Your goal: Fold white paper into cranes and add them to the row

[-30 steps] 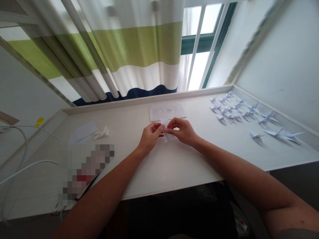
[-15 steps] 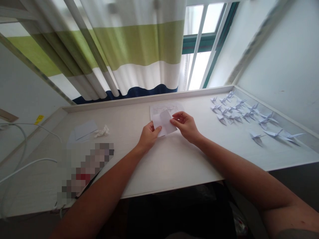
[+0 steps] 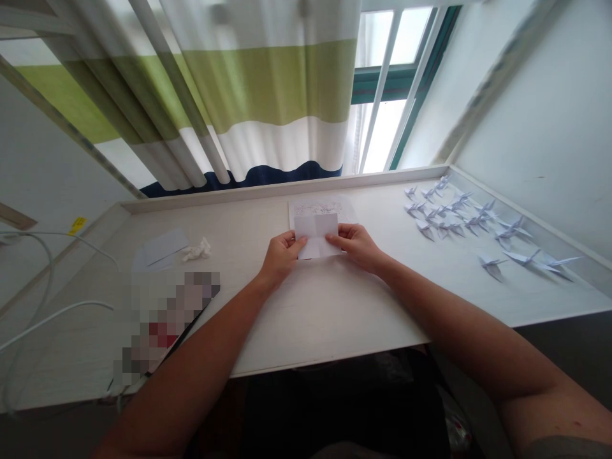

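A small white square of paper (image 3: 316, 234) with crease lines is spread open above the middle of the white desk (image 3: 315, 312). My left hand (image 3: 280, 257) pinches its left edge and my right hand (image 3: 357, 245) pinches its right edge, both with fingers closed on the sheet. Just behind it lies a printed sheet (image 3: 319, 209) flat on the desk.
Several folded paper cranes (image 3: 459, 213) stand at the right of the desk near the wall. At the left lie a flat white paper (image 3: 165, 247), a crumpled scrap (image 3: 196, 252), a blurred-out object (image 3: 165, 319) and white cables (image 3: 43, 319). A striped curtain (image 3: 229, 95) hangs behind.
The folded paper between my hands has been opened out into a flat creased square. Both hands moved apart to its left and right edges.
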Motion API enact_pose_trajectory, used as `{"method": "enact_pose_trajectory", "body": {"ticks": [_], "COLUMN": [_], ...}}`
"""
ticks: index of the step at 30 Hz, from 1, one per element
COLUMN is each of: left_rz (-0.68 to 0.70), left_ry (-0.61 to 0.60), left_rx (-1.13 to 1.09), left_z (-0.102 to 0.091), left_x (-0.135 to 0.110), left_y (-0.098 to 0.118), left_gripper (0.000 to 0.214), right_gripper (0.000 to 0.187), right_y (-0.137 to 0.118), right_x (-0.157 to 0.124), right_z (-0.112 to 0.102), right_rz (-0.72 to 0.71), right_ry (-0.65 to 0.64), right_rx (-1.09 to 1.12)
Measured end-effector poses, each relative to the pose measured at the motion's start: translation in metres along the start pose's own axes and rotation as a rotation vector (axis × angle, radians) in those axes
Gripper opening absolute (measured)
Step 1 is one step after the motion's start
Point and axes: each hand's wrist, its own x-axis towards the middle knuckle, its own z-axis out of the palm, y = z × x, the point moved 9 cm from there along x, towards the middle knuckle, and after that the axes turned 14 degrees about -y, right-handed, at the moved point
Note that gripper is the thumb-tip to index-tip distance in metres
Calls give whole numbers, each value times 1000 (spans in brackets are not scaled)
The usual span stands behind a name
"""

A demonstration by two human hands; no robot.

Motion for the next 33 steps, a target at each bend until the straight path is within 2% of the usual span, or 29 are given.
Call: {"method": "enact_pose_trajectory", "body": {"ticks": [8,11,13,17,20,23,25,27,31,33], "left_rz": [-22,-26,-17,7,26,39,42,41,38,35], "left_ry": [-43,-90,-135,-112,-77,-72,-68,-88,-182,-222], "left_rx": [-29,-69,-103,-75,31,96,117,150,229,245], "left_z": [-1,1,4,3,2,2,2,3,14,19], "left_x": [1,1,0,-2,-2,-1,-1,-1,-3,-4], "left_y": [6,9,13,17,17,17,16,16,14,13], "left_gripper": [51,37,36,41,41,53,51,44,36,36], "right_gripper": [40,24,20,34,43,50,52,49,32,31], "right_y": [2,-2,-4,-1,0,1,0,0,-8,-9], "right_x": [2,1,0,1,2,1,1,0,0,0], "right_z": [-3,-1,2,2,1,0,-2,-2,3,8], "right_rz": [-9,2,18,16,-2,-12,-1,20,11,18], "right_ry": [-7,-37,-79,-95,-73,-72,-76,-97,-152,-182], "right_rx": [151,151,146,158,97,64,42,-23,-200,-242]}}
